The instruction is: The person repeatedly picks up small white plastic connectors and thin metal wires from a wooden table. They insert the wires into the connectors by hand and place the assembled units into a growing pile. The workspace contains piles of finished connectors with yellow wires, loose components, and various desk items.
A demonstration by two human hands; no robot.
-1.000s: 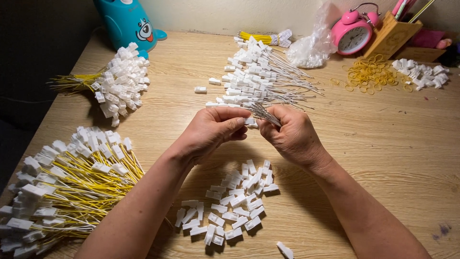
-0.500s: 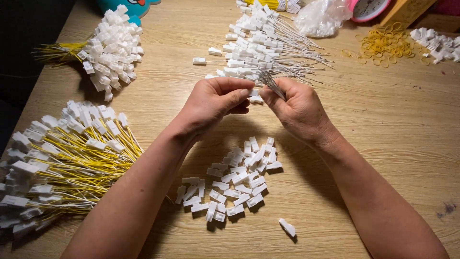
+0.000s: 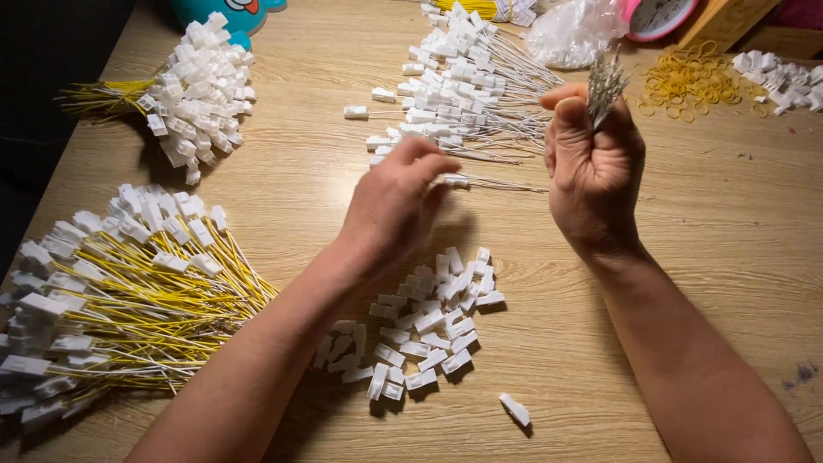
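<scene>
Head view, looking down at a wooden table (image 3: pixel 737 257).

Right hand (image 3: pixel 594 176): closed in a fist around a bunch of thin grey wires (image 3: pixel 605 81). Wire tips poking straight up out of the top of the fist. Long way of the bunch: up and down, leaning a little away from the body.

Left hand (image 3: pixel 396 206): fingers bent and loosely pinched, a bit blurry. Reaching to 1 grey wire with a white plug (image 3: pixel 480 182) lying flat on the table. Hard to tell whether the fingers have it yet. That wire running left to right, plug end at the left fingertips, thin end pointing toward the right hand. Left hand nearer to it; right hand just beside its far end.

Just below the hands: a heap of loose white plugs (image 3: pixel 424 330), and 1 plug (image 3: pixel 515 409) lying apart. Behind the hands: a pile of grey wires with plugs (image 3: pixel 467 90). Far left: 2 bundles of yellow wires with white plugs (image 3: pixel 129 291) (image 3: pixel 193 94). Top right: yellow rubber bands (image 3: pixel 686 81), a clear bag (image 3: pixel 570 30), a pink clock (image 3: pixel 656 13).
</scene>
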